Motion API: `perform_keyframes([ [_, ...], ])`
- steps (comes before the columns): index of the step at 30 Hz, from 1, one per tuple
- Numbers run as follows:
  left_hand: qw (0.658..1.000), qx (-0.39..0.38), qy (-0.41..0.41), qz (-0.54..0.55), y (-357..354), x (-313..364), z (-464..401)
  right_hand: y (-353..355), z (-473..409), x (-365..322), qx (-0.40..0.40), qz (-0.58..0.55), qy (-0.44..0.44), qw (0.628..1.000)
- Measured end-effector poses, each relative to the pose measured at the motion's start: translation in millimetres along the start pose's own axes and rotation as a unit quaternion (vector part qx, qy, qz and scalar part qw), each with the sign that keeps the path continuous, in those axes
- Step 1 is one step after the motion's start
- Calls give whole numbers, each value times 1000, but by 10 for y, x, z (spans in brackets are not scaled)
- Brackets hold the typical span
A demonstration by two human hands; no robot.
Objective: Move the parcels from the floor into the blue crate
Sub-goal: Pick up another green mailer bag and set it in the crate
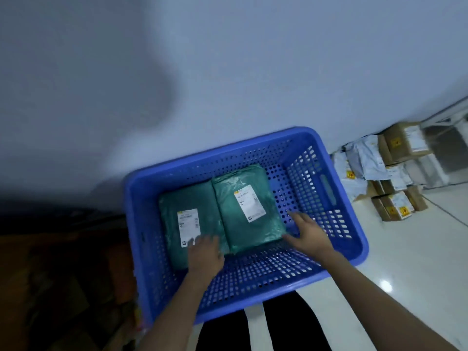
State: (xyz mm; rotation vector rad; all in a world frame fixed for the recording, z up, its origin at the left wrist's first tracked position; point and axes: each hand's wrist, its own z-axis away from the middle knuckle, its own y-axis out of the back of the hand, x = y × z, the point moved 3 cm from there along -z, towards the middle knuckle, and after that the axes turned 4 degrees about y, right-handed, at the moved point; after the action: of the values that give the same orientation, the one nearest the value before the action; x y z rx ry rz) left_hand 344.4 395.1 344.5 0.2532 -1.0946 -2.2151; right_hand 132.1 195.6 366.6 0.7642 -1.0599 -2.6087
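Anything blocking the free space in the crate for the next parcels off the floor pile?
Nothing visible. Two green parcels lie flat on the left and middle of the blue crate floor; its right part is bare. Both hands, left and right, are inside, by those parcels. The floor pile sits right of the crate, open top between.

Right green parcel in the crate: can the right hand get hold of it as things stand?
Probably yes. The right hand is open inside the blue crate, its fingers at the near right corner of the right green parcel, and nothing lies between them.
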Motion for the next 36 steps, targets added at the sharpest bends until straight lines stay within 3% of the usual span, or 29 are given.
perform_keyframes([
  [4,994,97,-23,-40,839,273,40,591,392,-81,77,67,24,994],
  [8,986,144,-71,-54,1574,902,165,1075,732,48,130,76,48,987],
  [13,972,191,-111,-74,1994,1811,449,1552,1088,496,173,68,55,981],
  [17,964,221,-137,-62,2016,2765,707,1977,1467,1164,203,44,61,976],
  [25,959,173,-222,-21,1249,5206,1342,2626,2641,3318,248,-30,-38,968],
  [29,963,150,-224,5,1127,5717,1480,2926,2911,3890,259,-53,-66,962],
  [36,966,152,-207,27,1156,6032,1214,3244,2806,4378,253,-68,-80,962],
])
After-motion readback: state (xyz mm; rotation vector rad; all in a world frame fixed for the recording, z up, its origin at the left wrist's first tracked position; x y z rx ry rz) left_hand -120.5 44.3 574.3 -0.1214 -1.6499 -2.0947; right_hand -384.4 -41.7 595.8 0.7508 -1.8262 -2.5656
